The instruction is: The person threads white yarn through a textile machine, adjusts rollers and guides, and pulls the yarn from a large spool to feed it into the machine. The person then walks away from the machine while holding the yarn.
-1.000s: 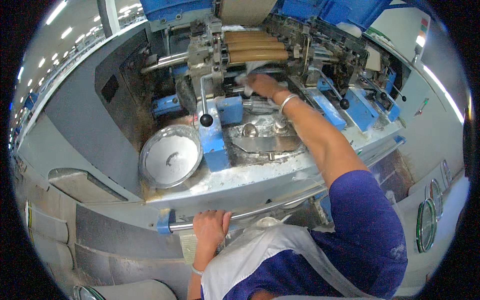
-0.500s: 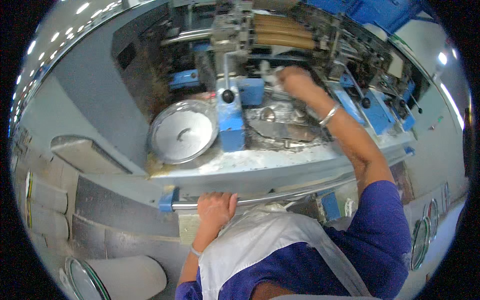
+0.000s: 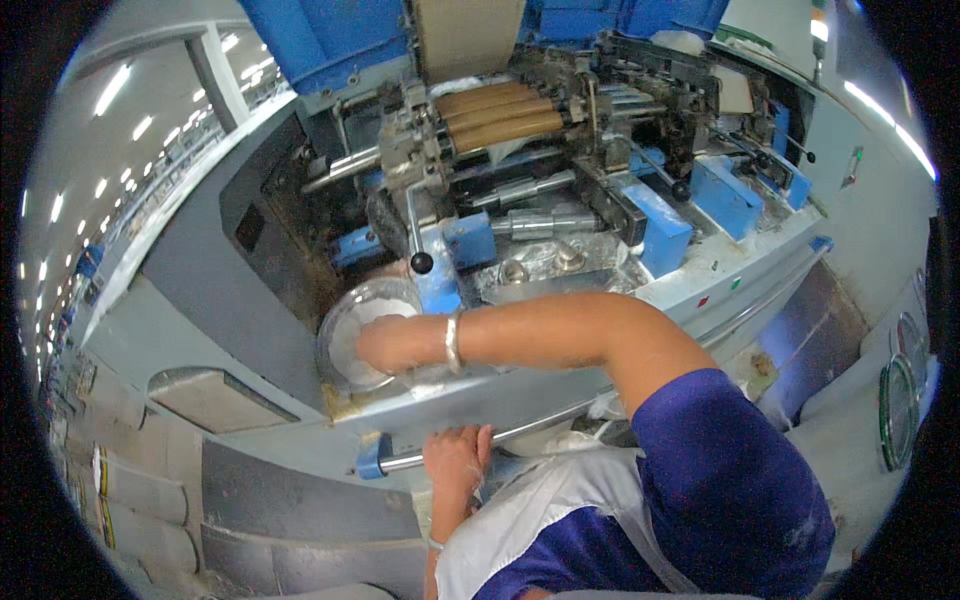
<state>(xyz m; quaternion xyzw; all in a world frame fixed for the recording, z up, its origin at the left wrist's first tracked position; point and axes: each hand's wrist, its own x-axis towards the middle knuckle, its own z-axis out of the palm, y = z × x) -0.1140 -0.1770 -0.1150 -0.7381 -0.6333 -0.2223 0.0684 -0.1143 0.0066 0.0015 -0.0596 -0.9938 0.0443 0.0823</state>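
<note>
Shifted down and to the left, away from beneath the tan rollers [image 3: 500, 114]: right hand [image 3: 385, 345], now lowered into a shallow metal bowl [image 3: 398, 286] of white powder [image 3: 345, 335]. For the bowl, a place at the left end of the machine's pale ledge [image 3: 425, 393], near the dark grey side panel [image 3: 215, 290] and just left of the blue block [image 3: 437, 285] by a black-knobbed lever [image 3: 415, 225]. Right fingers hidden in the bowl; cannot tell open from closed, nor make out anything held. On that wrist, a metal bangle [image 3: 453, 342]; behind it, a forearm stretched across the ledge. Lower down, left hand [image 3: 457, 460] with fingers curled over the metal rail [image 3: 540, 422], gripping it. Farther back, steel shafts [image 3: 545, 222] below the rollers.

Possible, as a judgement, to tip the bowl by leaning the wrist on its rim, spilling powder onto the ledge; possible also to bump the lever with a careless lift of the arm, or to snag the bangle among the shafts. Different from the earlier frames: no white wad visible at the right fingertips, shafts uncovered, powder partly covered by the hand. Unchanged: left-hand hold on the rail.
</note>
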